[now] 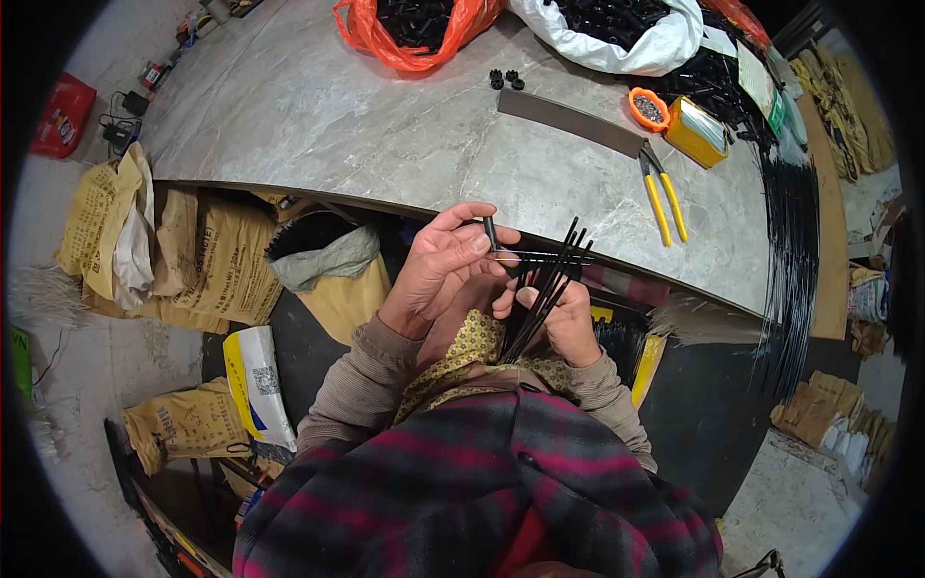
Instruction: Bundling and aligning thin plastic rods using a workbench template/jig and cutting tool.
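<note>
My left hand (441, 265) pinches a short black tube-like piece (489, 232) between thumb and fingers, in front of the table's near edge. My right hand (568, 326) is closed around a bundle of thin black rods (542, 310), which stand at a slant above my lap. A few rods (554, 258) lie crosswise from the bundle toward my left fingers. Whether one of them enters the black piece is too small to tell.
On the grey marbled table (318, 106) lie yellow-handled pliers (665, 197), a flat metal bar (568, 122) and several small black parts (506, 79). An orange bowl (648, 110), a yellow box (698, 133), a red bag (416, 60) and a white bag (665, 60) stand farther back. Long black rods (792, 260) overhang the right edge.
</note>
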Demonstrator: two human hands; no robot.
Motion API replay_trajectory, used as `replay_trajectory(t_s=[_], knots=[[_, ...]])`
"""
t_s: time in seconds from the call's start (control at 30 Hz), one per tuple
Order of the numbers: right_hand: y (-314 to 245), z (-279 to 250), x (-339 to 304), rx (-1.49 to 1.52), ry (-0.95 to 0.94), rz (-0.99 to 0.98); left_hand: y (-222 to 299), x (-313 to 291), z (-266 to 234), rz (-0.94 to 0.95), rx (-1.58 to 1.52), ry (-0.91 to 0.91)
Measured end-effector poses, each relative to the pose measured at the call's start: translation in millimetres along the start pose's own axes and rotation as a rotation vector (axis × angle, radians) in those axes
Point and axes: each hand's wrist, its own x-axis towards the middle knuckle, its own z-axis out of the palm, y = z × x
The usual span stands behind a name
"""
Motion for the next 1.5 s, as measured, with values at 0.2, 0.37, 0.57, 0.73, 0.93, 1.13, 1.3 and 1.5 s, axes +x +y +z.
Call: replay_trajectory(t_s=[0.2,0.37,0.57,0.73,0.93,1.13,1.3,1.5], knots=[[2.5,-0.1,1.9,0.021,0.006,-0.008,2.2,0.5,5.2,-0.014,-0.033,0.026],[2.4,0.1,3.2,0.007,0.008,0.006,2.6,0.2,7.0,-0.023,-0.049,0.058],[3.4,0.3,5.4,-0.001,-0.003,-0.012,1.5,2.1,3.5,-0.028,-0.044,0.063],[2.9,0.8,7.9,-0.004,-0.02,-0.003,1.3,3.6,1.4,-0.03,-0.075,0.058],[9.2,-8.6,8.9,-0.005,-0.104,-0.008,3.0,6.1,0.6,-0.057,-0.126,0.042],[9.9,-10.0,9.6,-0.01,-0.113,-0.009,2.6,5.4,-4.3,-0.023,-0.16,0.021],[8.4,-8.4,9.6,-0.002,-0.104,-0.005,-2.3,7.6,-13.3,-0.02,-0.122,0.037],[2.9,0.3,9.0,0.015,-0.005,0.021,4.6,8.3,-2.5,-0.034,-0.102,0.076]])
